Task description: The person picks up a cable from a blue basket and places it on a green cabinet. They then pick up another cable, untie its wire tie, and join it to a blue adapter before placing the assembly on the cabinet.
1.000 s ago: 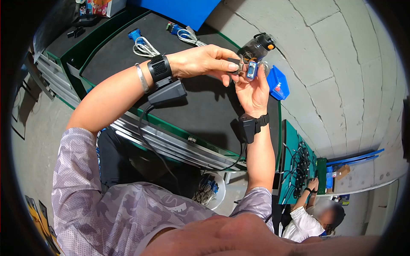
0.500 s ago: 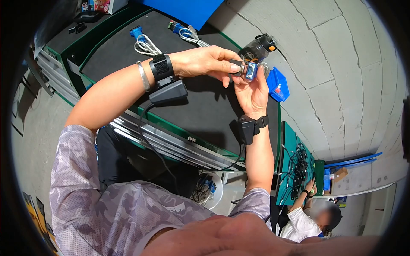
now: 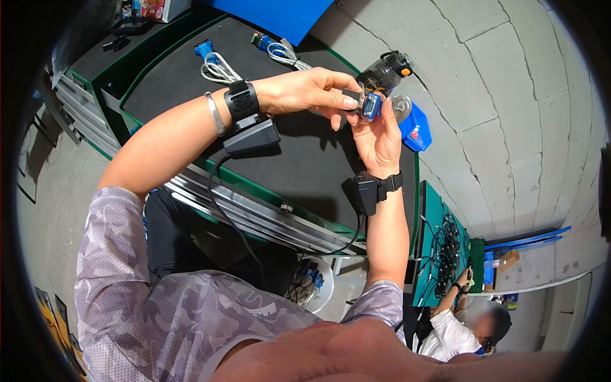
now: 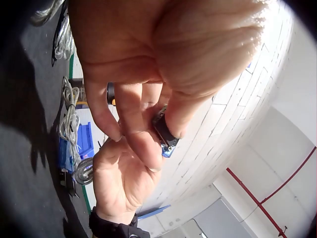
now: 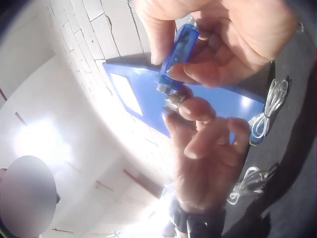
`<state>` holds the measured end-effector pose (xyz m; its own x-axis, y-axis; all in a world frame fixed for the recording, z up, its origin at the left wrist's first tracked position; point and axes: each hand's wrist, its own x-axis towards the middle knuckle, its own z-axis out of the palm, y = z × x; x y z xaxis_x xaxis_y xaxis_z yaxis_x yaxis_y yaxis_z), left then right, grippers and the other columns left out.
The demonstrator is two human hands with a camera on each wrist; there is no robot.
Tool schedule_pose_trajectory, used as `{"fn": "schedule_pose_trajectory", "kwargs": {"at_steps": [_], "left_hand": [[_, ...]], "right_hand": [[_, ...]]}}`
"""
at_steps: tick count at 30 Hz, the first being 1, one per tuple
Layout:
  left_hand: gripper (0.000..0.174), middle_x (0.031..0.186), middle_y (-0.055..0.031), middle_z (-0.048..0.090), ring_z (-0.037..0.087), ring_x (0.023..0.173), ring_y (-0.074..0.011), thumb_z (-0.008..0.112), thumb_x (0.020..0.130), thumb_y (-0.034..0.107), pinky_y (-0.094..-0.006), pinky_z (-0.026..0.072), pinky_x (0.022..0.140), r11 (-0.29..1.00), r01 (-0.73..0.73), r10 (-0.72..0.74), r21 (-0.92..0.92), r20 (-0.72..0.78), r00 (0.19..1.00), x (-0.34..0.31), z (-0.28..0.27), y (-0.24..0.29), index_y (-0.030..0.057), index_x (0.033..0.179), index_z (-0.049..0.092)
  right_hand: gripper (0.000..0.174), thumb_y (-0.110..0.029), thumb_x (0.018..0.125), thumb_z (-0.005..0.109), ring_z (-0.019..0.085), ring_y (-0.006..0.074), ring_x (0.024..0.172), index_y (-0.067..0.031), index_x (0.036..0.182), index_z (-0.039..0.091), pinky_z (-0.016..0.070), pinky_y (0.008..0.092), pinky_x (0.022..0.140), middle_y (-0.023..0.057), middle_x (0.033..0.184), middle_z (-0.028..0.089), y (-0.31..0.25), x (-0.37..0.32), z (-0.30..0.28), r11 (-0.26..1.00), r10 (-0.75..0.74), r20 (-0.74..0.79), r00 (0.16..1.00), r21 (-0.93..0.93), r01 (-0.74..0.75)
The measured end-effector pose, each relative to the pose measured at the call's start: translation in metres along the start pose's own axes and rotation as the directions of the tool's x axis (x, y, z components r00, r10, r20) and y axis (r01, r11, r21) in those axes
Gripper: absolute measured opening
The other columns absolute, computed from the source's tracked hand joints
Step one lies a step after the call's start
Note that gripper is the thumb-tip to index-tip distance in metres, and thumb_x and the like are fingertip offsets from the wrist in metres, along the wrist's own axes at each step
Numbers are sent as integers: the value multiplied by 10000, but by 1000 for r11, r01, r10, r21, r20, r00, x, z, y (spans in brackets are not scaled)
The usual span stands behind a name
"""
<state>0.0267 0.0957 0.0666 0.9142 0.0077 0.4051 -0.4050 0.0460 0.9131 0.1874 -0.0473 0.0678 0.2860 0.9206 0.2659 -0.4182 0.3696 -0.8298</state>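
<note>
My left hand pinches a small black connector with a metal end between thumb and fingers. In the left wrist view that black connector shows beside the thumb. My right hand holds a blue serial connector with a see-through blue shell. From the right wrist the blue serial connector appears lengthwise, its metal end facing the metal end in my left fingers. The two ends are very close together. A coiled clear cable shows beside the right fingers.
Two blue-ended connectors with coiled cables lie on the dark mat. A dark bottle and a blue bin stand past my hands. A white bucket of cables sits below the table, and another person works at the right.
The blue serial connector has turned in my right fingers, so its face points more toward the black connector. My left hand stays nearly in place.
</note>
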Motion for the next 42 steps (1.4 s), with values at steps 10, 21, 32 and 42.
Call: {"fn": "schedule_pose_trajectory", "kwargs": {"at_steps": [10,21,32,42], "left_hand": [[351,1005,-73,673,631,784,-100,558,991,299,-262,499,804,996,11,-10,84,-13,1000,-1,0,4,37,1223,533],[357,1014,-80,663,616,802,-103,542,1000,301,-264,507,800,998,33,-31,58,-37,999,0,-1,0,28,1229,528],[358,1008,-81,663,604,804,-104,542,1000,300,-262,509,793,997,30,-26,73,-53,998,0,-1,1,29,1233,538],[353,998,-79,678,618,783,-96,548,996,291,-265,501,792,994,9,-3,109,-48,999,0,-2,1,26,1230,544]], "right_hand": [[232,-278,976,582,640,188,823,-58,1045,562,515,317,783,86,947,665,-3,-2,6,990,-59,21,998,-123,61],[195,-241,979,584,613,134,822,-58,1044,566,496,283,783,58,928,661,-2,0,2,991,-69,10,998,-112,70],[200,-253,976,592,585,124,783,-63,1030,565,478,272,751,46,900,649,-3,-1,7,982,-106,-31,994,-158,100],[204,-259,976,594,578,124,798,-68,1037,557,473,281,772,52,922,650,-1,-2,7,975,-114,-43,993,-196,103]]}}
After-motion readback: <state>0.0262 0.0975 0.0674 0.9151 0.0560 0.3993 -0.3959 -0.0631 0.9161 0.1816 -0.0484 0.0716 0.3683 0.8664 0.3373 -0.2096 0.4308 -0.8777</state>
